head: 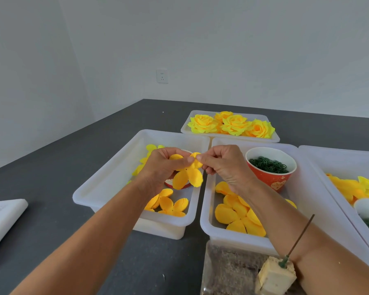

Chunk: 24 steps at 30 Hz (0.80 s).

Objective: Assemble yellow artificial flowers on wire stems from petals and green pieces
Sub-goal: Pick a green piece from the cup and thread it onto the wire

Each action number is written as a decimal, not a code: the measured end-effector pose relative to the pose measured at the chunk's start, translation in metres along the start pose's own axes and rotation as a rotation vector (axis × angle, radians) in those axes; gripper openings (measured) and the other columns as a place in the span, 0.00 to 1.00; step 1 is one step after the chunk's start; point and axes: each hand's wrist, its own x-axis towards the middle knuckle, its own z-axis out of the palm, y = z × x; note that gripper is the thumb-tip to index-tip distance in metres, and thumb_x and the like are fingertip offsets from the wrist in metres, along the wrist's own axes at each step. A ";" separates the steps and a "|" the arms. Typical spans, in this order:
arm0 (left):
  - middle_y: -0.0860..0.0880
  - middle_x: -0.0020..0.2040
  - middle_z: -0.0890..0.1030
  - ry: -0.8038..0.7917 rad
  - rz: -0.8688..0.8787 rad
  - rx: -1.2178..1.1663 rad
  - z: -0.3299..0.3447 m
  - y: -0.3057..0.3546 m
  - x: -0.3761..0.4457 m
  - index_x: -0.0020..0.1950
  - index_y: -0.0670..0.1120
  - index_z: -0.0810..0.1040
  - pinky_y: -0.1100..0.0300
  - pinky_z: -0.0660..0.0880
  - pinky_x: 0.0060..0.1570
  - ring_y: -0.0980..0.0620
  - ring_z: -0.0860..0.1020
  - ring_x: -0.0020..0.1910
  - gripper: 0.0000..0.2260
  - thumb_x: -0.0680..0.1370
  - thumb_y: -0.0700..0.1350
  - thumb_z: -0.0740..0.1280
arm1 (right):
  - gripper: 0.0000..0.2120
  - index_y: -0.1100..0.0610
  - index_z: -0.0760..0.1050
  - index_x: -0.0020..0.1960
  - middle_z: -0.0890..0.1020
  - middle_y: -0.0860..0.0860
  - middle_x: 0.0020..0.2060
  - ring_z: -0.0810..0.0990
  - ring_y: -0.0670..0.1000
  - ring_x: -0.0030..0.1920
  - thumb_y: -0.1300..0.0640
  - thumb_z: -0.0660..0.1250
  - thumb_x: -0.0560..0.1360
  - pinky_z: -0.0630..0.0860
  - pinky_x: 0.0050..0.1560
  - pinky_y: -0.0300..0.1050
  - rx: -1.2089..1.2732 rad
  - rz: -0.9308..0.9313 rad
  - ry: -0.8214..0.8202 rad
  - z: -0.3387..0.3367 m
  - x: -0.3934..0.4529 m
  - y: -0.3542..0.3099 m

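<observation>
**Petal layer held above the trays: handling risks**

Across the dark counter (pixel 51 167) I see four white trays. From my viewpoint, the left tray (pixel 107 177) holds loose yellow petal pieces (pixel 173 206). The middle tray (pixel 211 209) holds more petal pieces and a red paper cup (pixel 271 179) filled with green rings (pixel 267 165). The far tray (pixel 273 138) carries finished yellow flowers (pixel 232 124). The right tray (pixel 320 158) is cut off by the frame edge.

Both hands are raised together over the gap between the left and middle trays. My left hand (pixel 160 167) grips one petal layer (pixel 186 175) from behind, fingers curled round it. My right hand (pixel 224 165) pinches the upper lobe of the same layer between thumb and fingertip. The lower lobes hang free.

At the near edge, a wire stem (pixel 300 235) stands tilted in a pale foam block (pixel 275 275), close beside my right forearm.

Risks, as I judge them:

1. A pull on the pinched lobe may tear the thin material at its centre hole.
2. A loosened grip would drop the layer into the gap between trays.
3. A backward or lowering move of the right forearm could knock the stem and tip the block.
4. I cannot tell whether two layers are stuck together; if so, one may slip out unnoticed.
</observation>
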 end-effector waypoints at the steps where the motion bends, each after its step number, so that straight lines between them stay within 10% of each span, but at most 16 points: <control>1: 0.50 0.31 0.81 0.025 0.007 -0.018 0.000 0.001 0.000 0.38 0.45 0.81 0.63 0.74 0.30 0.55 0.78 0.30 0.03 0.71 0.40 0.72 | 0.08 0.68 0.79 0.42 0.79 0.54 0.29 0.76 0.41 0.25 0.62 0.70 0.72 0.75 0.30 0.34 0.011 -0.007 -0.004 0.002 -0.001 -0.001; 8: 0.49 0.33 0.81 0.310 0.129 -0.056 0.000 0.001 0.001 0.37 0.46 0.78 0.63 0.74 0.26 0.56 0.79 0.29 0.05 0.74 0.41 0.70 | 0.06 0.60 0.82 0.41 0.83 0.50 0.31 0.80 0.42 0.32 0.57 0.75 0.68 0.77 0.37 0.36 -0.128 -0.025 -0.195 0.002 -0.004 -0.005; 16: 0.48 0.33 0.82 0.124 0.127 0.021 0.000 0.002 -0.001 0.40 0.47 0.79 0.58 0.79 0.36 0.49 0.81 0.33 0.08 0.67 0.42 0.76 | 0.03 0.63 0.80 0.43 0.81 0.51 0.28 0.80 0.43 0.28 0.63 0.70 0.72 0.76 0.30 0.35 0.039 -0.006 -0.063 -0.001 -0.003 -0.004; 24: 0.44 0.38 0.81 -0.261 -0.085 -0.360 -0.007 0.009 0.001 0.46 0.39 0.78 0.60 0.78 0.39 0.49 0.79 0.36 0.08 0.70 0.42 0.67 | 0.05 0.57 0.82 0.36 0.81 0.52 0.28 0.79 0.45 0.28 0.57 0.69 0.67 0.76 0.31 0.35 0.537 0.109 -0.321 -0.001 0.001 -0.011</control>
